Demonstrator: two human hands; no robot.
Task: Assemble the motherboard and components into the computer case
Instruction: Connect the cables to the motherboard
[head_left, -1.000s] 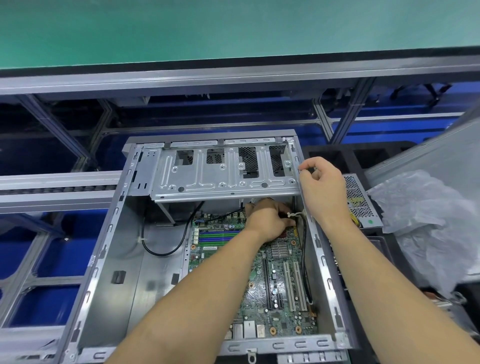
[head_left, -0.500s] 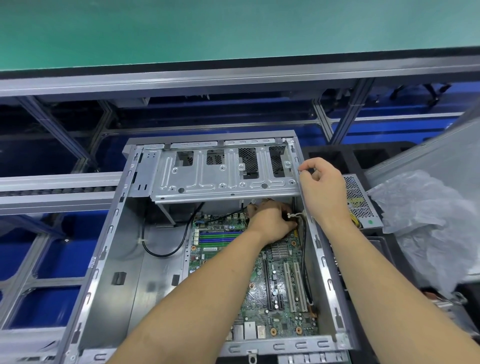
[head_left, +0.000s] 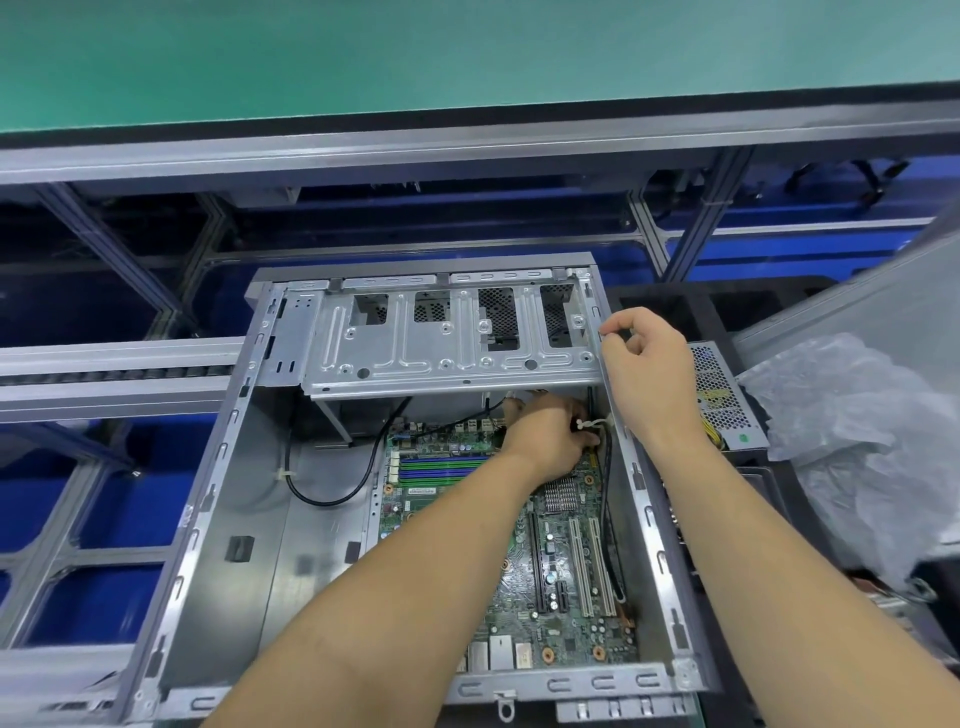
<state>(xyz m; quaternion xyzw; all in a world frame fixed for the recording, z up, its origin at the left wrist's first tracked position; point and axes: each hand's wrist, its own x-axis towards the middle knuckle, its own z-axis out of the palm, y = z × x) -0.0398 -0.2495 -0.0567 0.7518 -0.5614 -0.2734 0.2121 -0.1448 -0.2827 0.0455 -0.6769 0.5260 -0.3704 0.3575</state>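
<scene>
Head view: left hand (head_left: 545, 434) reaches slightly deeper.

**Bare forearms, nothing worn**

Both forearms are uncovered as far as the lower edge, with no sleeve reaching into view. The left hand (head_left: 545, 436) and right hand (head_left: 647, 371) are ungloved, without ring, watch or wristband

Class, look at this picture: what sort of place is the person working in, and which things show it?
Probably a factory assembly line for computers: an open computer case sits by a roller conveyor under aluminium framing, with a power supply waiting in a foam tray.
</scene>
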